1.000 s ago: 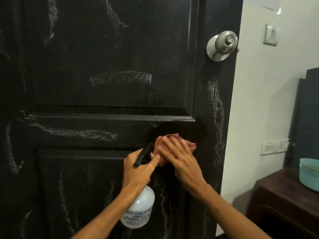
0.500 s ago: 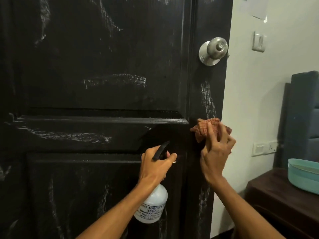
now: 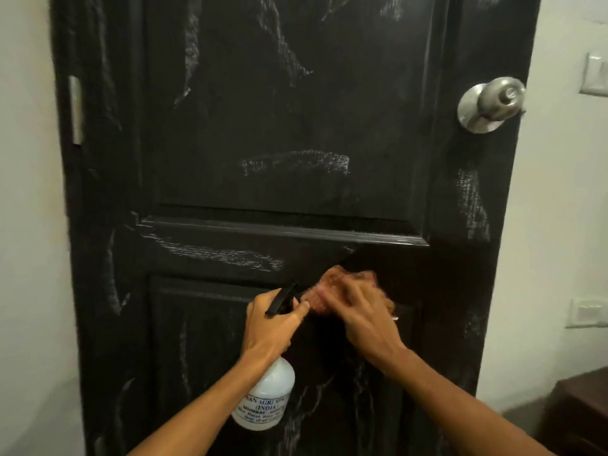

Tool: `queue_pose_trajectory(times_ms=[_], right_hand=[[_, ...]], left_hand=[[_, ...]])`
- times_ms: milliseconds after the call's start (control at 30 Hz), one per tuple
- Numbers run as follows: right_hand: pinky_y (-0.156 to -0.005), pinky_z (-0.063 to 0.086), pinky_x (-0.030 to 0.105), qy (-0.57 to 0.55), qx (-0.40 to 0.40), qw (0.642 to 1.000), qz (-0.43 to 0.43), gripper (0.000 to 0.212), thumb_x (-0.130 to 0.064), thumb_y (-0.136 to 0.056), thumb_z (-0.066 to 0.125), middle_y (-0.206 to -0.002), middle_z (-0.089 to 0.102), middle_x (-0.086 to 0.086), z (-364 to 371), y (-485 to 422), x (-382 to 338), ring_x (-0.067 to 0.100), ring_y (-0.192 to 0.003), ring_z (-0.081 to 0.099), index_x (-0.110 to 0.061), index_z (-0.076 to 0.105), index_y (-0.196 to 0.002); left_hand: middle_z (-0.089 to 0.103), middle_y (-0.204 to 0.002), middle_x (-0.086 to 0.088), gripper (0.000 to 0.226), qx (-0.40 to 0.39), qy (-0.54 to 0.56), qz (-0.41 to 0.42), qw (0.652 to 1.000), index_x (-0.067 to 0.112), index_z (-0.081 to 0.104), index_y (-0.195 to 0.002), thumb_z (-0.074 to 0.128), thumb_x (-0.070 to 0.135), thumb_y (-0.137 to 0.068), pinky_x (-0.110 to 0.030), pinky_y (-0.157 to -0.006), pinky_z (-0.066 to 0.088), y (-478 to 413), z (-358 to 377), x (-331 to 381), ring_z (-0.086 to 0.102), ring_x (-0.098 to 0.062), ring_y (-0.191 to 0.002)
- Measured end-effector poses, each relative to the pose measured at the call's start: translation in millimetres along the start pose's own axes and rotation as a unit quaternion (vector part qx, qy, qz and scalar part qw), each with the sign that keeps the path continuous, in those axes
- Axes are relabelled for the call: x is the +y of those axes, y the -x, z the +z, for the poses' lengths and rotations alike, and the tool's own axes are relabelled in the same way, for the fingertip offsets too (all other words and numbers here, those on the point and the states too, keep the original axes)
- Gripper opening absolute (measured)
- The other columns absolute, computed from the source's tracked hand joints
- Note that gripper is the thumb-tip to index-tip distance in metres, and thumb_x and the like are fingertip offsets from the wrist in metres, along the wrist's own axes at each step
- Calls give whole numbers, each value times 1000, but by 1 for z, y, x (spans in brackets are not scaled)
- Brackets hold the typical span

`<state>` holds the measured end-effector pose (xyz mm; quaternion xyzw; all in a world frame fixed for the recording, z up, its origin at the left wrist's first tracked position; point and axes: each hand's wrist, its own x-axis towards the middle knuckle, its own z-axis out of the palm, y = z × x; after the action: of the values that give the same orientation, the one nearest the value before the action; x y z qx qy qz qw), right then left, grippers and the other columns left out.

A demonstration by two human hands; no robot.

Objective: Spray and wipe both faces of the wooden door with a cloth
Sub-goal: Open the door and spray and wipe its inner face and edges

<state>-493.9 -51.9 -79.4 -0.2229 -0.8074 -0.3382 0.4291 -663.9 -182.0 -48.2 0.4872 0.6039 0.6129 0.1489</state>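
A dark panelled wooden door (image 3: 279,133) with pale streaks fills the view. My left hand (image 3: 271,324) grips the black trigger head of a white spray bottle (image 3: 266,399), which hangs below my fist close to the door's lower panel. Just to the right, my right hand (image 3: 365,317) presses a reddish-brown cloth (image 3: 324,291) against the door at the lower panel's top edge. The fingers lie over the cloth, which is blurred. A round silver knob (image 3: 492,105) sits at the door's upper right.
White wall flanks the door on both sides. A light switch (image 3: 595,77) and a socket plate (image 3: 589,312) are on the right wall. A dark wooden cabinet corner (image 3: 579,409) shows at the lower right. A metal hinge (image 3: 75,110) is on the door's left edge.
My right hand swept the cloth from the door's right stile back left to the middle. The view pulled back and shifted, showing the door's left edge. The bottle stayed in my left hand.
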Motion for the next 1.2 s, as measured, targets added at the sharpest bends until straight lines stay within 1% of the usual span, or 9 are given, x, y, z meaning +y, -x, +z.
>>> queue_pose_trajectory(times_ms=[67,233,400,467,567,767,967,1100,1200], right_hand=[[-91,53,48,-2,-18,996,-90,60,-12,-83,47,-141,43,14,-4,-22,5,34,-118,47,-24,61,-140],[-95,45,56,-67,105,964,234,72,0,-86,65,-136,40,16,-23,-100,-5,41,-119,43,-29,49,-150],[-86,54,48,3,-40,993,-109,68,-17,-77,54,-141,39,13,20,-59,-56,33,-117,43,-29,56,-144],[-86,50,48,2,-24,996,-82,66,-13,-79,51,-142,41,12,17,-81,-47,36,-119,44,-30,56,-143],[-88,45,53,-14,49,988,145,75,-4,-80,63,-140,41,18,10,-120,-53,41,-117,41,-28,50,-149],[-98,37,43,18,-66,984,-162,68,-23,-77,35,-140,44,11,65,-84,-117,31,-113,56,-23,60,-141],[-93,34,48,31,40,997,60,69,-11,-81,56,-140,45,19,39,-186,-111,38,-114,41,-19,49,-149],[-96,35,46,77,-46,978,-190,67,-20,-83,37,-139,50,19,82,-136,-147,35,-114,48,-14,51,-148],[-97,33,47,71,-48,975,-205,63,-20,-81,38,-137,53,15,74,-155,-144,34,-115,49,-19,57,-141]], left_hand=[[73,-75,-16,20,13,-1,-11,1000,11,69,-74,80,18,-89,-22,-40,42,-2,-13,2,54,-9,-39],[75,-73,-12,19,34,-6,-30,999,12,72,-78,76,22,-94,-23,-40,42,-9,-52,2,52,-9,-37],[74,-68,-12,20,71,10,-32,997,10,72,-76,79,22,-90,-25,-40,41,-18,-69,-13,51,-14,-38],[75,-70,-12,20,85,26,-22,996,7,72,-76,81,19,-89,-27,-41,42,-19,-78,-19,52,-16,-38],[75,-73,-15,22,90,30,-18,995,5,70,-76,80,18,-91,-28,-42,42,-18,-90,-31,51,-16,-37],[72,-72,-21,24,115,30,-29,992,5,70,-75,81,20,-90,-28,-40,40,-22,-118,-52,50,-18,-38],[73,-73,-21,21,132,22,-15,991,7,70,-75,78,17,-92,-26,-39,40,-37,-159,-59,50,-15,-37],[67,-62,-18,24,135,25,-17,990,5,70,-75,81,20,-89,-25,-38,40,-43,-165,-61,50,-15,-38],[71,-68,-16,19,133,30,-20,990,5,71,-78,79,17,-90,-25,-39,41,-47,-173,-60,51,-16,-40]])
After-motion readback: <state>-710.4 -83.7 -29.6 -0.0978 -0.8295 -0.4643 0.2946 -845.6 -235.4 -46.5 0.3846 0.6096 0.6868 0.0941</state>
